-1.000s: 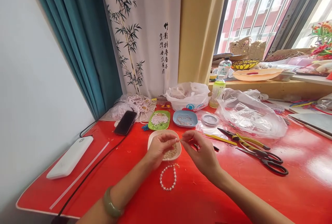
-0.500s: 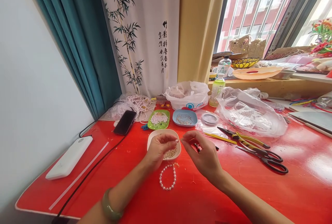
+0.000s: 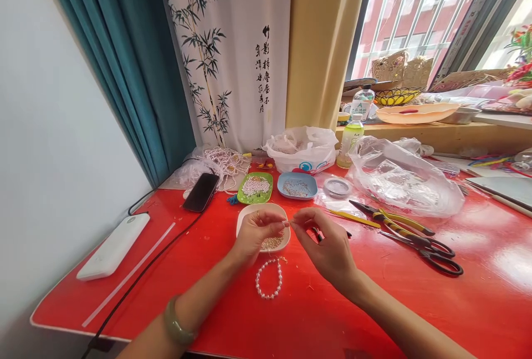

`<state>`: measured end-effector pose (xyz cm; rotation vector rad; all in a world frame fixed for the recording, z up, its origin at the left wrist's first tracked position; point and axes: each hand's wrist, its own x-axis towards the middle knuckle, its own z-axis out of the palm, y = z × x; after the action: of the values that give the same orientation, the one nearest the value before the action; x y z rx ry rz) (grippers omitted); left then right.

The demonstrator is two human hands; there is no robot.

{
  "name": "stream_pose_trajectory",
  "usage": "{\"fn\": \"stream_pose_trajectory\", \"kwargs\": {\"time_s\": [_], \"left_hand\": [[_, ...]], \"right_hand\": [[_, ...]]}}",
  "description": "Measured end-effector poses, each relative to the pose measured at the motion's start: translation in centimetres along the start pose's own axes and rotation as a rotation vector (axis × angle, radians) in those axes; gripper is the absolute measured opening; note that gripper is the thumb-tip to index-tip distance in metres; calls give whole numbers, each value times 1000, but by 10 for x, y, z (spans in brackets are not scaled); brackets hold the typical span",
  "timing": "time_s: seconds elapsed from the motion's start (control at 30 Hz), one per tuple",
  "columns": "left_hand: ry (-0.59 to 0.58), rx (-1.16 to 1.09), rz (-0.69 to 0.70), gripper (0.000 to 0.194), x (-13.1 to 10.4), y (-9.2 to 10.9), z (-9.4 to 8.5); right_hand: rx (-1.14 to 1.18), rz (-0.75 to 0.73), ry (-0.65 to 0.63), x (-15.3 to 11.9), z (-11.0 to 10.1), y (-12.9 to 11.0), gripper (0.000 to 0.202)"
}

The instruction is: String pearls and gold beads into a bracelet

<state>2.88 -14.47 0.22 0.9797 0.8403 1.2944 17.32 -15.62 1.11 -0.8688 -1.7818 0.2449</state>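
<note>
- Pinching close w/ your L hand (image 3: 254,234): thumb and forefinger meet on a tiny pale bit (image 3: 286,224), too small to ID.
- Facing it, your R hand (image 3: 328,242) has fingertips nearly together, just beside the L ones; can't tell if they've got hold of anything.
- That bit's up over the R side of the cream tray (image 3: 244,218); the beaded loop (image 3: 268,296) lies on the red table (image 3: 249,328), just your side of the tray, clear of both hands.
- Risk: so little to grip, a thumb slip could drop it, prob. into the gold beads (image 3: 272,243), where it'd be hard to find.
- Risk: L hand's right above the tray, so a low sideways sweep could tip it & scatter the lot.
- Risk: R hand dipping might knock the dark tool (image 3: 318,235) half hidden behind it.
- Count: 2 hands, 1 loop, 3 trays incl. 1 green tray (image 3: 242,196) & 1 blue tray (image 3: 297,195).
- Tools: 1 pr pliers (image 3: 379,214), 1 pr scissors (image 3: 424,244), 1 slim yellow tool (image 3: 353,218), 1 dark one.
- Also 1 phone (image 3: 201,192), 2 bottles (image 3: 352,138). Beads: too many, too small to count.
</note>
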Motion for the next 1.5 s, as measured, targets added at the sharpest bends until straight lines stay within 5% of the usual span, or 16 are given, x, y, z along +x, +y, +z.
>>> {"fn": "stream_pose_trajectory", "kwargs": {"time_s": [0.33,0.57,1.13,1.5], "left_hand": [[-38,5,37,14,0,-4,-3],[-86,247,172,11,2,-7,-8],[-160,56,-217,24,7,-3,-16],[-174,-94,-312,25,0,0,-10]], "right_hand": [[-57,0,-37,-3,-2,2,6],[-132,-123,-60,-3,1,8,8],[232,130,-420,5,-2,14,5],[-173,-384,-219,-7,3,25,10]]}}
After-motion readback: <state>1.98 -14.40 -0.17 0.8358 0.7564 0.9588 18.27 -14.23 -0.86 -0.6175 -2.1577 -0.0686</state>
